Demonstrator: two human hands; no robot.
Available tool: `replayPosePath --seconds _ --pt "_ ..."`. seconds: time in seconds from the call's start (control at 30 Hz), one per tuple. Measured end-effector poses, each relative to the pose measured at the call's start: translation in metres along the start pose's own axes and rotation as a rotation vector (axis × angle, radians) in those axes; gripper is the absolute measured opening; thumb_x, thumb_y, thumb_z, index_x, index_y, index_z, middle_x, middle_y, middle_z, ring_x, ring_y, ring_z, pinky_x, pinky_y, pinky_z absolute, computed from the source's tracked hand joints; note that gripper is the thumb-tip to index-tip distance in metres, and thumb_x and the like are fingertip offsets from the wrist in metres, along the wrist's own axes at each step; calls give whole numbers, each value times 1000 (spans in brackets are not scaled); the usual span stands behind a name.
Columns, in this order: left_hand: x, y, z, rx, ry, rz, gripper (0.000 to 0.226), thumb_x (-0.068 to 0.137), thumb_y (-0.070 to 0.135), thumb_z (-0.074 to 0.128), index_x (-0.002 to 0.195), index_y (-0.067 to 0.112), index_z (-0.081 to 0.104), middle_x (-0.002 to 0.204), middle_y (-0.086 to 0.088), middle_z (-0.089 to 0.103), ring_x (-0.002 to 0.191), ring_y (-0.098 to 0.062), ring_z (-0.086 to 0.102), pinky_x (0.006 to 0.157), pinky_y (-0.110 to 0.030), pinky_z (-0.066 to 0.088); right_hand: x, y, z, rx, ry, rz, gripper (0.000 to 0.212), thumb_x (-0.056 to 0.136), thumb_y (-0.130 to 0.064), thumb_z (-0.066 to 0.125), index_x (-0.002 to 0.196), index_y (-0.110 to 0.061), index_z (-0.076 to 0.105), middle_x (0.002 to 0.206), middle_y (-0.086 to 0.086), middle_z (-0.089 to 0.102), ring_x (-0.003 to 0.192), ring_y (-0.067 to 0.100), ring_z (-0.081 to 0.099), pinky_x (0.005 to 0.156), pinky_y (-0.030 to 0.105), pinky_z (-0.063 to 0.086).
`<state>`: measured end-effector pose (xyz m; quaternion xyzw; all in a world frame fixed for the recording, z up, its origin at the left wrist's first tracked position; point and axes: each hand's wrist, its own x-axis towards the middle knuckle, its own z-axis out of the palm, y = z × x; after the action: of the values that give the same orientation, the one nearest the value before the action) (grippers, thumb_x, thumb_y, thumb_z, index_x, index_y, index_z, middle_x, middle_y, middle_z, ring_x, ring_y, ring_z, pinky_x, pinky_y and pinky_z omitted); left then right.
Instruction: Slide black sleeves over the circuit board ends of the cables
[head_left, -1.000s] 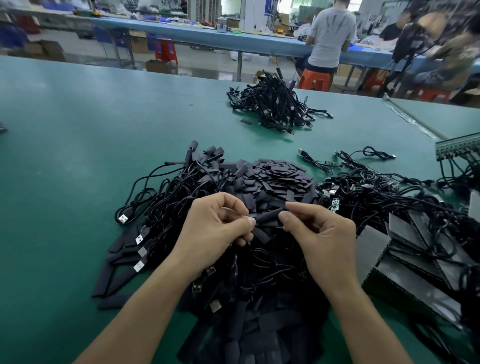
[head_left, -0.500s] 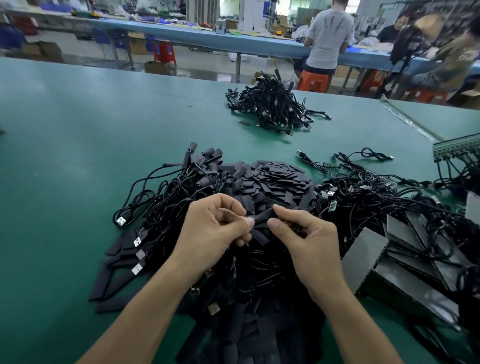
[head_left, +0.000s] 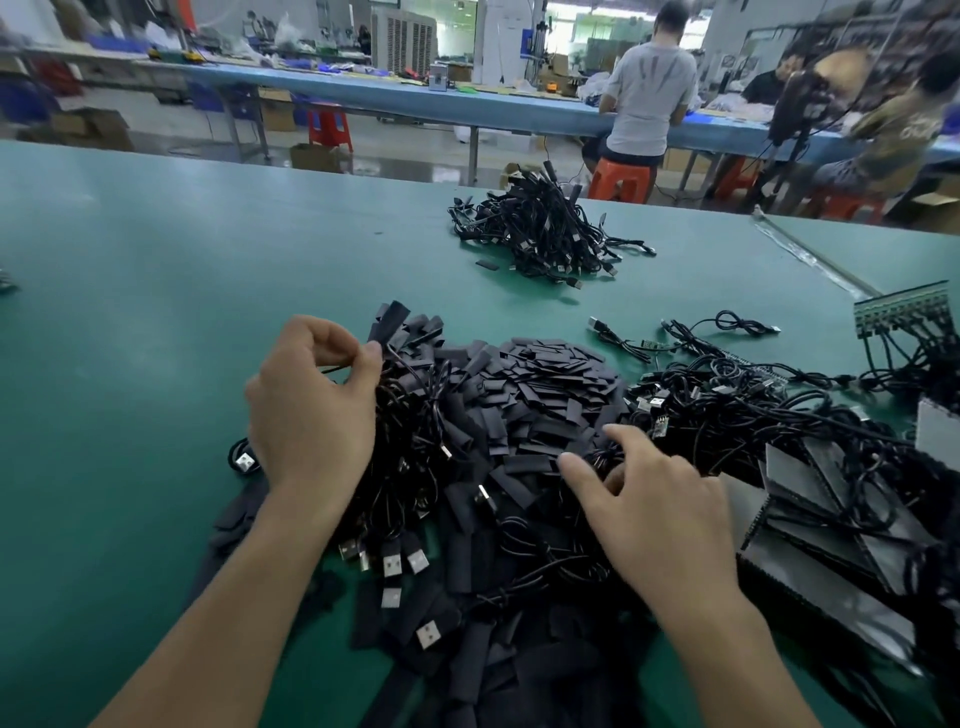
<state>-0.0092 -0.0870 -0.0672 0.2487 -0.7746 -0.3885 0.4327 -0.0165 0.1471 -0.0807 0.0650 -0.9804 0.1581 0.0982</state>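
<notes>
A heap of short flat black sleeves (head_left: 540, 384) lies in the middle of the green table (head_left: 130, 322), mixed with black USB cables. My left hand (head_left: 311, 405) is raised over the heap's left side and pinches a thin black cable, whose sleeved end (head_left: 390, 318) sticks up past my thumb. My right hand (head_left: 649, 499) hovers low over the heap's right part with fingers spread and relaxed, fingertips touching the sleeves and holding nothing. A tangle of cables with bare circuit board ends (head_left: 727, 400) lies to the right.
A second pile of black cables (head_left: 545, 234) sits further back. Grey foil bags (head_left: 831, 519) lie at the right, a strip of circuit boards (head_left: 904, 306) at the far right edge. Loose USB plugs (head_left: 400, 561) lie near my left forearm. People work at a blue bench behind.
My hands have parted. The left hand moved up and left with the sleeved cable; the right hand let go and dropped to the right part of the heap.
</notes>
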Motion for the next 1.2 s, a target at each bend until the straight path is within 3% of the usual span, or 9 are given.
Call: replayPosePath --seconds 0.13,0.23,0.33,0.47,0.63,0.73,0.83,0.93,1.2 --pt "15 -11 7 154 -234 -147 22 85 28 77 80 30 56 73 22 57 87 -21 62 76 -33 43 -4 -8 7 -88 -134 -10 58 88 -73 39 133 -38 48 111 -8 57 107 16 55 92 37 42" --pt "17 -12 10 110 -219 -140 23 83 20 77 91 28 58 85 9 59 91 -23 61 74 -31 39 -1 -5 4 110 38 40 44 94 -59 43 121 -28 59 104 -2 53 98 19 52 81 33 46" --pt "11 -8 11 36 -104 -28 21 89 16 69 96 29 54 91 5 58 86 -25 60 73 -33 41 3 5 -1 -20 145 142 44 99 -43 46 138 -25 53 121 9 54 106 27 49 87 38 44" --pt "-6 6 8 -21 -38 239 15 92 15 65 91 27 56 83 9 57 66 -9 50 69 -35 45 7 5 6 -195 -55 169 47 103 -42 33 148 -30 39 131 1 58 119 25 49 97 41 38" --pt "-33 21 10 -114 -366 502 11 86 10 72 86 19 65 74 18 58 64 -3 57 62 -8 44 7 4 13 -22 74 149 37 102 -33 45 138 -31 53 138 -8 54 126 19 43 103 39 30" --pt "-50 23 16 -218 -631 414 10 88 16 73 87 25 67 73 15 65 68 -5 64 62 -14 51 7 5 13 138 236 75 32 95 -17 60 127 -22 65 126 -2 65 117 21 53 99 38 37" --pt "-66 24 24 -417 -802 120 8 87 28 73 95 30 70 81 6 71 71 -17 71 64 -35 61 7 0 12 413 392 -143 27 87 -3 70 108 -19 74 104 -5 71 94 6 61 87 14 43" --pt "-74 25 28 -579 -901 -38 29 86 36 65 111 23 70 95 -4 75 88 -27 72 70 -38 62 4 -10 18 714 350 -392 26 84 0 69 100 -19 75 98 -12 71 92 -1 65 81 11 49" --pt "-65 29 21 -747 -628 86 19 90 25 58 93 15 75 94 0 76 86 -11 72 74 -20 56 1 -16 24 1029 308 -427 24 90 -5 63 102 -25 69 97 -9 72 91 14 71 78 25 55"
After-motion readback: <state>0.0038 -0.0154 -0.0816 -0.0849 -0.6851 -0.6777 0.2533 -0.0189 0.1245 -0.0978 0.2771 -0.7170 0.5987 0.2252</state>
